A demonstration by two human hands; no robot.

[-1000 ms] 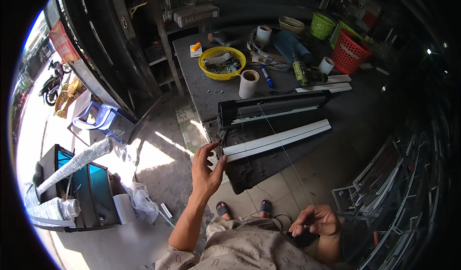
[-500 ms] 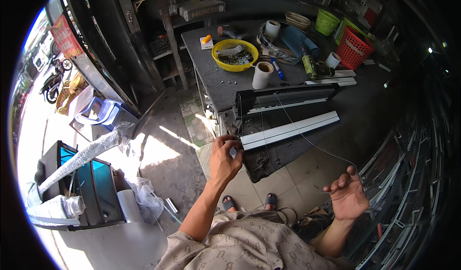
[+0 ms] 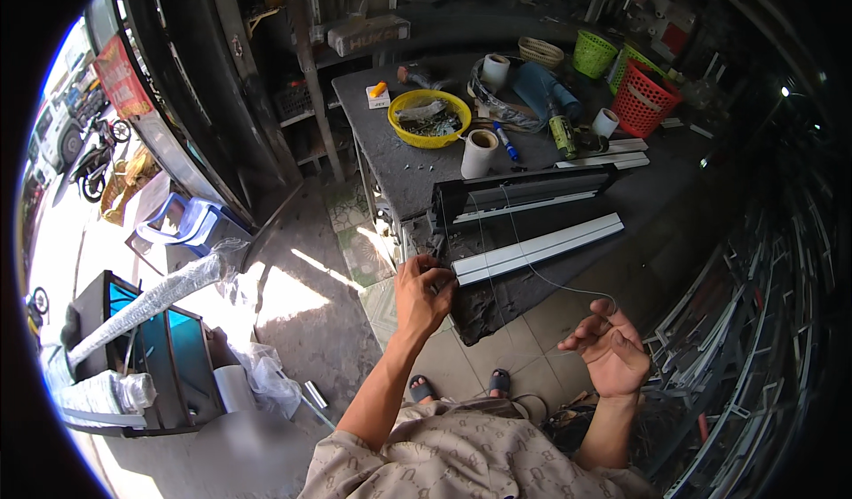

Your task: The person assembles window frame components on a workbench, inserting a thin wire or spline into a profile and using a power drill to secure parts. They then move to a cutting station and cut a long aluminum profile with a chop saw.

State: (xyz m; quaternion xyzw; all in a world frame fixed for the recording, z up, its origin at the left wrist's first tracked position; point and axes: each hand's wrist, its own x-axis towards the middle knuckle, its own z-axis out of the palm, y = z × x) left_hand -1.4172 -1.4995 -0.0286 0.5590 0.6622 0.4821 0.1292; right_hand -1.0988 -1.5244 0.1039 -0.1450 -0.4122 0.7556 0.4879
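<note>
My left hand (image 3: 423,297) is at the near left end of a white grooved metal profile (image 3: 541,248), its thumb and fingers closed on that end. The profile lies slantwise over the dark table's front corner. Behind it stands a black frame (image 3: 524,196) with a pale strip along its lower edge. From the frame a thin grey cord (image 3: 555,283) runs over the profile to my right hand (image 3: 612,348). That hand is raised off the table, palm up, fingers curled with the cord at them. A second, finer strand hangs down past the profile.
The dark table (image 3: 404,166) holds a yellow basin (image 3: 428,137) of small parts, a white roll (image 3: 479,155), a blue marker (image 3: 506,142), a green drill (image 3: 563,135) and a red basket (image 3: 645,98). Metal strips (image 3: 737,384) crowd the right. Wrapped pieces (image 3: 146,304) stand at left.
My right hand has moved left and slightly up, with the cord. My left hand stays at the profile's end, and the view has shifted a little.
</note>
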